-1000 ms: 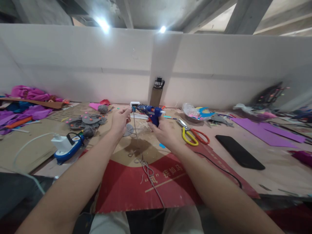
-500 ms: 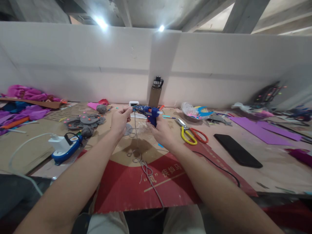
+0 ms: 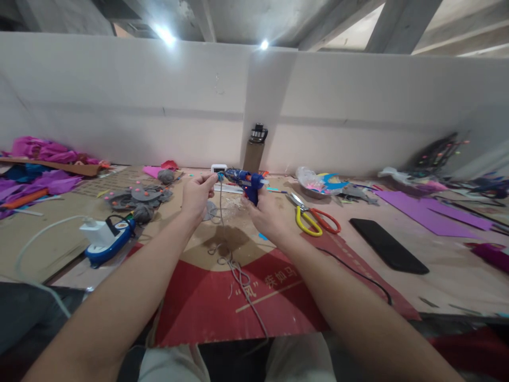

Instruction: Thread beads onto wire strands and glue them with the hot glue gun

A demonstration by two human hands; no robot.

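Observation:
A blue hot glue gun (image 3: 250,184) is gripped in my right hand (image 3: 262,209), its nozzle pointing left at my other hand. My left hand (image 3: 196,197) pinches a small blue piece (image 3: 220,176) from which a grey cord (image 3: 222,212) hangs. The nozzle is close to the blue piece; whether they touch I cannot tell. Below, the cord lies in loose loops on a red and brown cardboard sheet (image 3: 191,313) and runs to its front edge. A grey disc (image 3: 210,211) lies behind the cord, partly covered by my left hand.
Scissors (image 3: 314,217) and a black phone (image 3: 387,245) lie to the right. A blue power strip (image 3: 109,249) with a white plug sits at left, near grey felt pieces (image 3: 139,199). A bottle (image 3: 254,148) stands by the wall. Purple sheets (image 3: 425,209) lie further right.
The glue gun and my right hand have shifted slightly right, drawing the nozzle back a little from the blue piece. My left hand has stayed nearly still, holding the piece.

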